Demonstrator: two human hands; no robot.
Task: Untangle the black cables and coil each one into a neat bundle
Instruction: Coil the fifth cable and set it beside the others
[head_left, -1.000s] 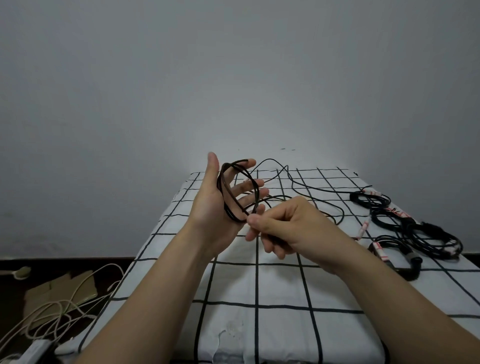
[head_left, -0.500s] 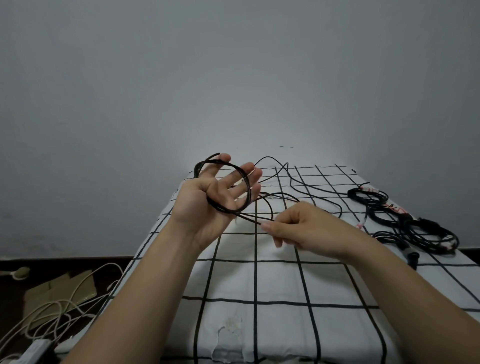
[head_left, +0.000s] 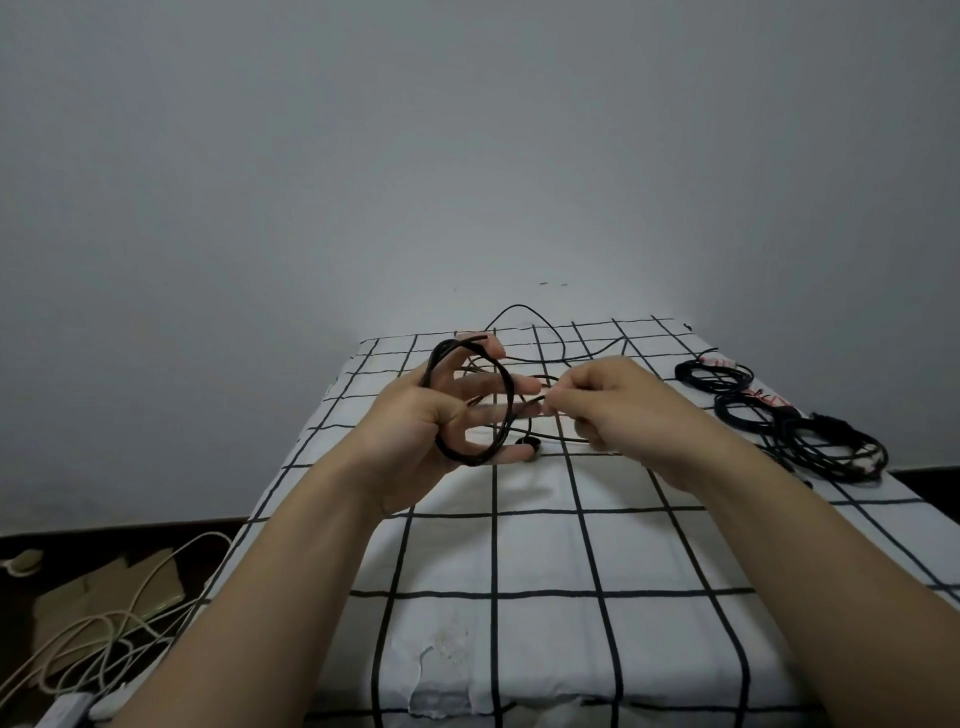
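Left hand (head_left: 447, 415), fingers spread, carries the black cable (head_left: 467, 461) looped around them; right hand (head_left: 618, 410), at 3 o'clock, pinches its free strand.

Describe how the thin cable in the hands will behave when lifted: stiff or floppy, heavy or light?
Probably floppy: the cable bends into tight loops round the spread fingers of the left hand, and its free part lies in slack curves on the sheet. Likely light: the right hand holds it with a mere pinch.
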